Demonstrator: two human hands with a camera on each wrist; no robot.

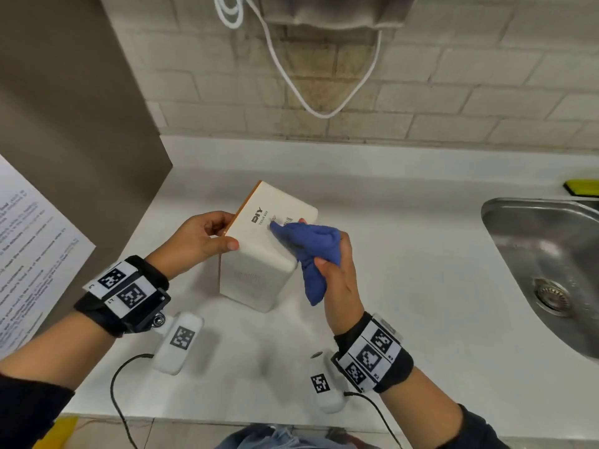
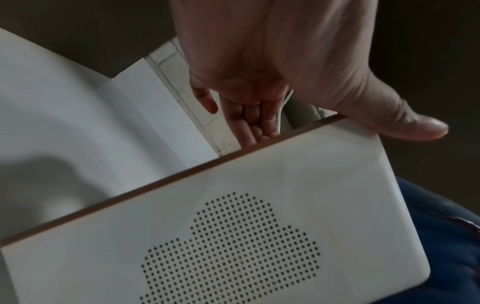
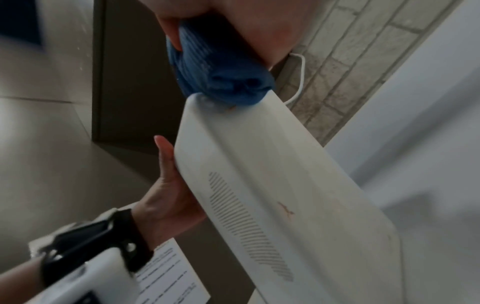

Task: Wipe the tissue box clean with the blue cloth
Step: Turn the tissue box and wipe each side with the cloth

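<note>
The white tissue box (image 1: 259, 280) stands on end on the counter, its printed face up and tilted toward me. My left hand (image 1: 210, 236) grips its upper left edge, thumb on the printed face and fingers behind on the wood-coloured lid side. My right hand (image 1: 334, 270) holds the bunched blue cloth (image 1: 308, 244) and presses it onto the printed face near the right edge. The left wrist view shows the box's dotted side (image 2: 259, 216) under my thumb (image 2: 415, 127). In the right wrist view the cloth (image 3: 221, 70) sits on the box's top corner (image 3: 285, 185).
A steel sink (image 1: 551, 254) lies to the right, with a yellow-green item (image 1: 583, 187) behind it. A brown panel (image 1: 81, 108) with a printed sheet (image 1: 32, 254) stands on the left. A white cable (image 1: 324, 115) hangs on the tiled wall. The white counter (image 1: 405, 238) surrounds the box.
</note>
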